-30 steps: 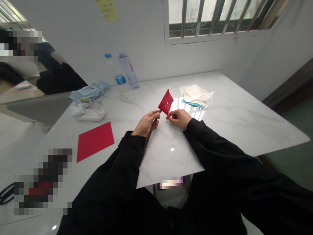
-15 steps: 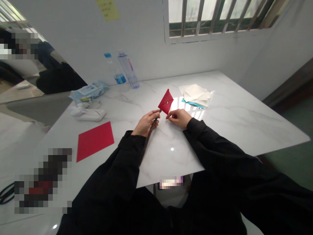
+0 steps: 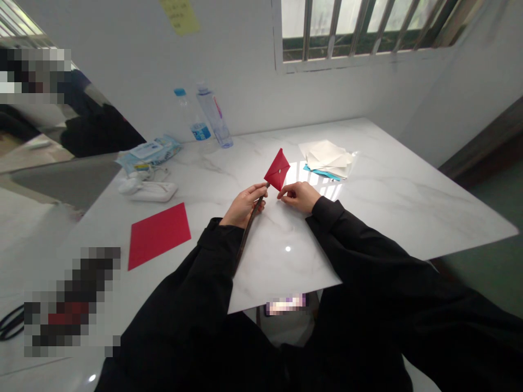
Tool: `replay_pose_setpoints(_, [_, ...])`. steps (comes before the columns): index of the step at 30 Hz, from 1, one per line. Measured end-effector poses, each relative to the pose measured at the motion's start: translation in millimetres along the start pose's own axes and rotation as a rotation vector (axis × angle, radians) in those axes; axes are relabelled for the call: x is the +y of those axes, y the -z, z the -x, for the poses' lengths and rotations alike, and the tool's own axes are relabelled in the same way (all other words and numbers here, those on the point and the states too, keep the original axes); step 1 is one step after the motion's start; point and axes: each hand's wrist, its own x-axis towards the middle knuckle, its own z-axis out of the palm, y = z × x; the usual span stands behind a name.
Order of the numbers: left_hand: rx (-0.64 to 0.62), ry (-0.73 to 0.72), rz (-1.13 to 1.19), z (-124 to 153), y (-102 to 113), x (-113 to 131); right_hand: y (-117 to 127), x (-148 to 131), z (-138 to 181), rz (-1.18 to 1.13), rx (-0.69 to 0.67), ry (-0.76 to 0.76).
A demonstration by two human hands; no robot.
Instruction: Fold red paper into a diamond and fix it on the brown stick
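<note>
A dark thin stick (image 3: 250,228) is gripped in my left hand (image 3: 244,206), its fingers closed around it below the top end. At the head of the stick sits a folded red paper pinwheel (image 3: 277,173), with a small pale dot at its centre. Just beneath the pinwheel's lower corner is my right hand (image 3: 301,197), fingers bent and thumb and forefinger close together. Whether anything is pinched there, or whether they touch the paper, is too small to tell. A flat red sheet (image 3: 160,235) lies on the table left of my left sleeve.
On the white marbled table (image 3: 408,196) are cream papers (image 3: 329,155) over a blue piece (image 3: 322,173). Two plastic bottles (image 3: 216,120) stand by the wall. A wipes pack (image 3: 151,151), white case (image 3: 153,190) and black-handled tool (image 3: 12,322) are at left. A phone (image 3: 286,305) shows below the edge.
</note>
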Motion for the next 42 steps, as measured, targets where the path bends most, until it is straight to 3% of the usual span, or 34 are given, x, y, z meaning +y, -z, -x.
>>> replay_pose_setpoints(42, [-0.003, -0.004, -0.008, 2.0, -2.0, 1.5, 1.6, -3.0, 0.7, 0.021, -0.016, 0.000])
